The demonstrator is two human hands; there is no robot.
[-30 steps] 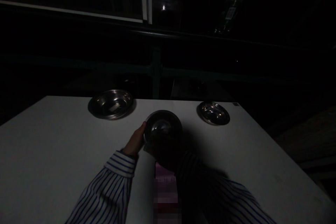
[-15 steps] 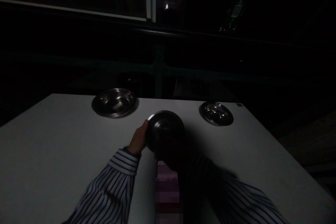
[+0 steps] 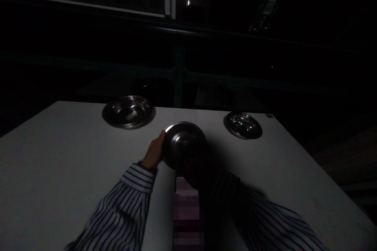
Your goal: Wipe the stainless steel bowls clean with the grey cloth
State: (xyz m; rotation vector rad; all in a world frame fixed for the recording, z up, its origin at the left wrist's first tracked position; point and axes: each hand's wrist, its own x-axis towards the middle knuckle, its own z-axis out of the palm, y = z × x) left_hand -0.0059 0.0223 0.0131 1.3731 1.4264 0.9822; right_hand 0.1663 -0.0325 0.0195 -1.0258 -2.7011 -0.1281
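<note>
In front of me is a round, shallow stainless steel dish (image 3: 180, 137), held a little over the white table. My left hand (image 3: 154, 152) grips its left rim, thumb along the edge. My right hand (image 3: 200, 168) lies in deep shadow at the dish's lower right and overlaps its inside. Darkness hides its fingers, so I cannot make out whether they hold anything. Below the dish, a pinkish lit screen, likely a phone (image 3: 185, 186), shows faintly, its lower part pixelated.
At the table's (image 3: 97, 157) back left stands a stack of steel dishes (image 3: 128, 123) with a pale patch inside the top one. Another steel dish (image 3: 244, 125) sits at the back right. A clear plastic bottle (image 3: 269, 6) shows in the dark beyond the table.
The dish has tipped slightly, and more of its shiny middle shows. My right hand has shifted a little lower and to the right over it. My left hand keeps its grip.
</note>
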